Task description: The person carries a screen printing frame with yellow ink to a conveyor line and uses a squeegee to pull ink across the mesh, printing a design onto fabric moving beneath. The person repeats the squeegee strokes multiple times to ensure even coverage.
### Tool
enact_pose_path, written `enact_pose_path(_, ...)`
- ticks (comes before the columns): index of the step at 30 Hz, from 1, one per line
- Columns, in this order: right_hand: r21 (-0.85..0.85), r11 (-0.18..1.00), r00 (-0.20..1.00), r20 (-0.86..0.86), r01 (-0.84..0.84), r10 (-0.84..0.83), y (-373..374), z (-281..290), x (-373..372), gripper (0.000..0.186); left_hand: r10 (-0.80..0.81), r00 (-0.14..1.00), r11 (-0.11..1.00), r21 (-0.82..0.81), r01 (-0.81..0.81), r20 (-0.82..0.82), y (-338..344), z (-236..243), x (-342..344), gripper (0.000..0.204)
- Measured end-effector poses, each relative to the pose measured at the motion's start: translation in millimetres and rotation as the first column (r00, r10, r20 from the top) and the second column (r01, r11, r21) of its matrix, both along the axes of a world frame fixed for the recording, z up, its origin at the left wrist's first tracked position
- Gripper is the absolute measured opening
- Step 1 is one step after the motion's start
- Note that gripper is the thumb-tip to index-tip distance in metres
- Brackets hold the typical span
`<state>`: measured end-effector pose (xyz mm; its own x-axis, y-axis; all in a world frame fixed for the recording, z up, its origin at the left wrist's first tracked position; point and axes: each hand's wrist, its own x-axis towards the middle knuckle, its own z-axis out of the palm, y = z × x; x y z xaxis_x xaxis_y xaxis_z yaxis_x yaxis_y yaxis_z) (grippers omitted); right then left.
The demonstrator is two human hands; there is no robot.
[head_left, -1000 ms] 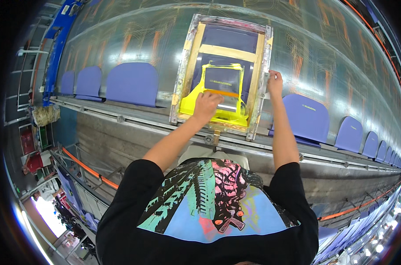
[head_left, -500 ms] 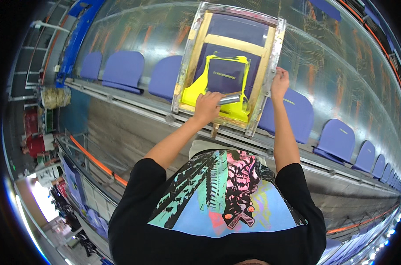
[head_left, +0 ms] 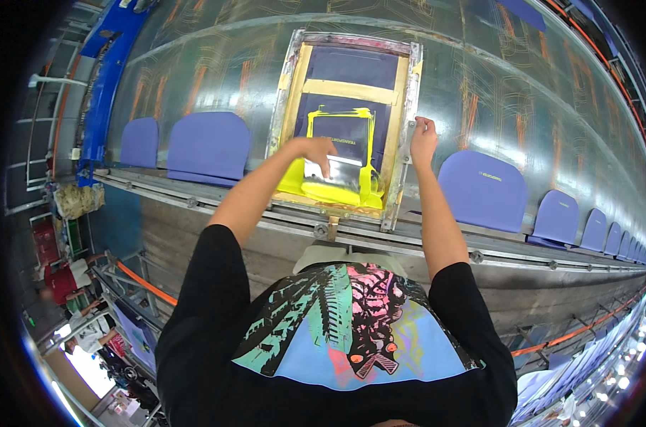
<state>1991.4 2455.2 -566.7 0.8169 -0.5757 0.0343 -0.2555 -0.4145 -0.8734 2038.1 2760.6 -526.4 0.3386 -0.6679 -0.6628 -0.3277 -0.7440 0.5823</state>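
Observation:
A screen-printing frame with a wooden inner border lies over a purple panel. Bright yellow ink is pooled near its front and streaks round a purple rectangle on the mesh. My left hand grips a shiny metal squeegee, with its fingers bent over the top. The squeegee rests at the yellow ink, its broad face showing; its lower edge is hard to make out. At the frame's right side, my right hand is closed, fingertips pinching the outer edge.
Purple panels lie in a row along the table, one to the left and another to the right. A metal rail runs along the table's near edge. A blue metal structure stands far left; a person in red is beyond.
The frame now sits squarer and has shifted left in view, uncovering the right-hand panel. My left hand has turned the squeegee so its broad face shows. The viewpoint has shifted too.

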Motion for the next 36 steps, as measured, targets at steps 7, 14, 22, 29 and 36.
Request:
enact_pose_path(7,0.028,1.0,1.0,0.017,-0.01,0.01,2,-8,5,0.027,0.282,0.512,0.944,-0.138,-0.301,0.811,-15,31,33,0.027)
enact_pose_path(14,0.048,0.999,1.0,-0.002,0.018,-0.017,-13,-1,2,0.025,0.448,0.182,0.894,-0.433,-0.12,0.875,-23,-19,-100,0.026)
enact_pose_path(22,0.044,0.999,1.0,0.014,-0.001,0.0,-5,-3,0,0.025,0.342,0.364,0.929,-0.254,-0.268,0.866,-32,20,-12,0.032)
enact_pose_path(29,0.027,1.0,0.998,0.068,-0.005,0.003,-4,-13,3,0.026,0.378,0.262,0.922,-0.335,-0.196,0.888,-24,-6,-62,0.03)
enact_pose_path(36,-0.019,0.999,0.998,0.055,0.033,-0.032,-67,-42,13,0.027,0.466,0.372,0.877,-0.475,-0.073,0.803,-35,-24,-147,0.039)
